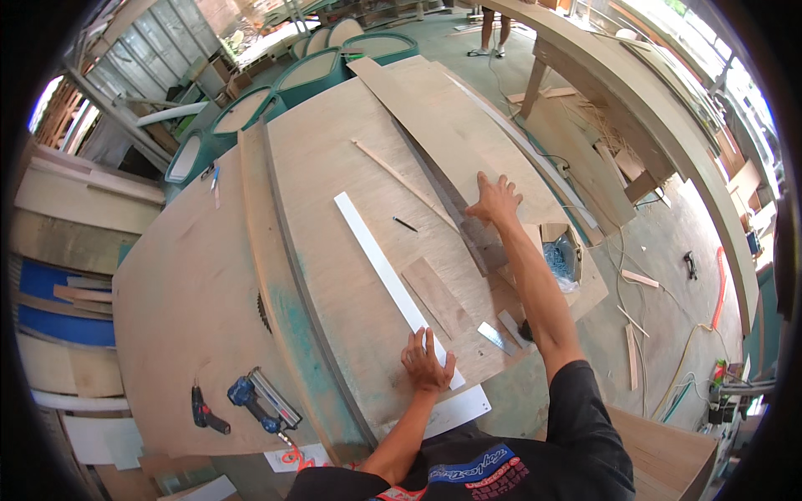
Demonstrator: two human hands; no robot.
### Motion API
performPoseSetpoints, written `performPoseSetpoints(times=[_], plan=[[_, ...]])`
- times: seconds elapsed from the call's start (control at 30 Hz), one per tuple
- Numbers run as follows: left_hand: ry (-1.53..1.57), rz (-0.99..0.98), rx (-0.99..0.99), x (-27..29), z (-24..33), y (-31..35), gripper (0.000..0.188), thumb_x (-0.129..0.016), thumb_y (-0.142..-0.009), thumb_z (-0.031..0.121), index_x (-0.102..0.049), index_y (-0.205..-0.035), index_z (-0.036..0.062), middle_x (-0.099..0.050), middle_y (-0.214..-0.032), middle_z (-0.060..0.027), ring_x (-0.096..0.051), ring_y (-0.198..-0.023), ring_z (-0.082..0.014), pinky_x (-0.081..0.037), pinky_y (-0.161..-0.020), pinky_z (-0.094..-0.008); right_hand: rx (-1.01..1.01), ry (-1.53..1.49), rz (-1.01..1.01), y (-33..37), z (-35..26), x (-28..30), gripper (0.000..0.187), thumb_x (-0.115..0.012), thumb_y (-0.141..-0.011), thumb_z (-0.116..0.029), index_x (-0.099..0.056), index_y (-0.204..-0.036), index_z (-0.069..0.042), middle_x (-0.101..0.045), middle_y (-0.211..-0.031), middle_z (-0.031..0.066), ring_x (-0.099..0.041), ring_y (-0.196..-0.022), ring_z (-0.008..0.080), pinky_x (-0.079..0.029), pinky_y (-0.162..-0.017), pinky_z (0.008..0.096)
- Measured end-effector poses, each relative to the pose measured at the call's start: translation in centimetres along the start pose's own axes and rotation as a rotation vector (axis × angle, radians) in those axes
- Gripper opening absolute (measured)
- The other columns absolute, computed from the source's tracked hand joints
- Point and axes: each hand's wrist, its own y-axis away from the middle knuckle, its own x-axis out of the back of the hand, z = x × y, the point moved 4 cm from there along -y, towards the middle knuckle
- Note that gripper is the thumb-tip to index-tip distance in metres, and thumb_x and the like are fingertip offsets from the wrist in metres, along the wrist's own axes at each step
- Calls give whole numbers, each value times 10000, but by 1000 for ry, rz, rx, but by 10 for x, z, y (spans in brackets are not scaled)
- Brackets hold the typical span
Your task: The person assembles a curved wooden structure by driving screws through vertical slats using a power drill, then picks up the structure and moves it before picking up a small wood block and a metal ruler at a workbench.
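Note:
A long white strip [378, 255] lies at a slant on the plywood worktop [309, 159]. Near its lower end my left hand [428, 366] is closed over it, thumb along the right edge. Farther off, my right hand [496, 200] reaches out with spread fingers and rests on a long brown board [434, 125]. Between the two hands lie a short wooden piece [436, 294] and a dark pen [405, 224]. A thin wooden stick [401, 182] sits beside the brown board. By my right forearm is an open box of screws [561, 257].
A cordless drill [207, 411] and a blue nail gun [264, 402] lie at the near left. A long wooden rail [266, 217] crosses the top, with a saw blade [262, 311] beside it. Green-rimmed forms [309, 73] stand behind. A person [493, 32] stands far off. Cables cross the floor at right.

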Motion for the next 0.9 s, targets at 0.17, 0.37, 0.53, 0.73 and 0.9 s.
performPoseSetpoints(times=[0.17,0.37,0.53,0.73,0.9], plan=[[-8,-1,-11,-1,1,0,780,-623,-774,381,-345,-1423,48,-366,-1409,-150,-319,-1323,-359,-250,-1026,-513,31,26,17,-55,67,-20,1035,-864,-580,-408,-332,-1439,-178,-402,-1357,246,-438,-1245,440,-402,-970,586],[-48,45,-32,-5,-1,-2,729,-553,-820,427,-354,-1413,52,-393,-1382,-148,-366,-1289,-368,-285,-1007,-519,28,37,-147,-93,160,-47,1134,-885,-521,-465,-308,-1469,-227,-365,-1422,236,-408,-1284,435,-378,-1033,539],[-81,9,-28,-6,0,-1,729,-513,-843,450,-345,-1433,58,-386,-1410,-165,-381,-1292,-366,-287,-1009,-511,41,171,-55,-72,196,7,1096,-880,-523,-452,-334,-1462,-303,-324,-1454,234,-379,-1296,440,-350,-1066,512],[-87,19,-33,-6,3,-2,721,-522,-850,425,-341,-1430,37,-379,-1413,-180,-367,-1295,-388,-273,-1029,-496,10,333,10,-26,282,7,1001,-866,-586,-341,-355,-1446,-355,-316,-1479,176,-370,-1321,408,-366,-1069,497],[-64,20,-29,-3,2,-4,708,-524,-854,411,-344,-1430,40,-374,-1415,-180,-365,-1295,-390,-264,-1033,-505,-15,271,-129,58,333,-31,921,-810,-650,-423,-347,-1446,-408,-260,-1513,179,-314,-1346,432,-332,-1074,549]])
